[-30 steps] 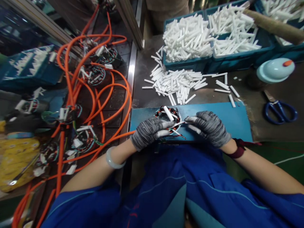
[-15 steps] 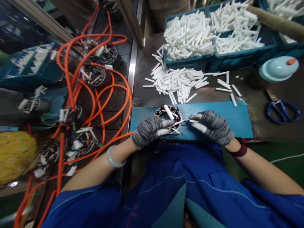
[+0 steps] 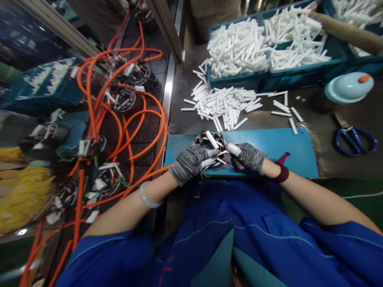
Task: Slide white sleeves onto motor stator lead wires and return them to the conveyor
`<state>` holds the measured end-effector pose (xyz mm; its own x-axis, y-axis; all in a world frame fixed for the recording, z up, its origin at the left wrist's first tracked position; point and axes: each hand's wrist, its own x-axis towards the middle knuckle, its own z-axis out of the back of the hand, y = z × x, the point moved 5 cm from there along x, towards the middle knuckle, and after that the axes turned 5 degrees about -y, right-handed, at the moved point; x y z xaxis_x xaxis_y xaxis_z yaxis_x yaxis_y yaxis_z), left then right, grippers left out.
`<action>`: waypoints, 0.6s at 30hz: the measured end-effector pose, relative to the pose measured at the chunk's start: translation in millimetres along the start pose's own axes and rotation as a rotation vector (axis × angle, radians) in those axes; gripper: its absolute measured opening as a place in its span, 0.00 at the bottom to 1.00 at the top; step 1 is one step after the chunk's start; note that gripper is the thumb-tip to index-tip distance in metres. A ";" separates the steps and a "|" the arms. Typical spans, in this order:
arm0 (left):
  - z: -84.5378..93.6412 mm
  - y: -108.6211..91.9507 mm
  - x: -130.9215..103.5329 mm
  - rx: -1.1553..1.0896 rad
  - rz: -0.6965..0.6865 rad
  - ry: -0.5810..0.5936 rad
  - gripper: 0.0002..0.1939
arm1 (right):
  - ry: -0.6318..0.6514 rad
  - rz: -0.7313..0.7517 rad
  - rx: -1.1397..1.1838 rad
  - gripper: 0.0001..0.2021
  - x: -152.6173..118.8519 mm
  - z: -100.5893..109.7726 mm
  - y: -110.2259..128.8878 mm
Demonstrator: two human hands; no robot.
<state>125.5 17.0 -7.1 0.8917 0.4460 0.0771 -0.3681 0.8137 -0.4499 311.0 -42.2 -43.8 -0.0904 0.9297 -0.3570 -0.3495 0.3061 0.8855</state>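
A round motor stator (image 3: pixel 206 136) with black, red and teal windings lies on the blue board, several wire leads sticking out. A thick white sleeve (image 3: pixel 212 139) stands tilted over it. My left hand (image 3: pixel 191 162), in a grey glove with white fingertips, rests at the stator's left side, thumb and fingers pinched on a wire lead. My right hand (image 3: pixel 247 157), gloved alike, is at the stator's right edge. Its thumb presses at the end of a thin white sleeve (image 3: pixel 223 152) on the lead, with the other fingers curled below, partly hidden.
Loose white sleeves (image 3: pixel 227 103) lie behind the blue board (image 3: pixel 269 139); teal bins (image 3: pixel 239 81) hold more. Scissors (image 3: pixel 354 139) and a bottle (image 3: pixel 348 89) stand right. Left, orange cables (image 3: pixel 163 119) loop among other stators (image 3: pixel 125 99). A co-worker's yellow sleeve (image 3: pixel 26 199) is at far left.
My right hand has moved left, from beside the stator to its right edge. My left hand has stayed nearly in place. At far left, the co-worker's gloved hand has come into view near another stator.
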 end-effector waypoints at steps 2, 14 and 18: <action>1.3 -3.3 -4.1 0.000 -0.036 -0.039 0.21 | -0.197 -0.013 -0.172 0.35 -10.2 27.1 -0.3; -14.6 -26.2 3.7 0.307 0.126 -0.210 0.22 | -1.034 -0.346 -0.845 0.13 -68.6 155.3 -59.3; -11.2 -26.4 6.2 0.208 0.104 -0.202 0.19 | -0.935 0.068 -0.175 0.24 -75.0 95.4 -38.5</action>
<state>143.7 -5.9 -4.7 0.7836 0.5790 0.2253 -0.5191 0.8094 -0.2745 420.2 -104.2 -22.6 0.6400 0.7550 0.1427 -0.5121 0.2807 0.8117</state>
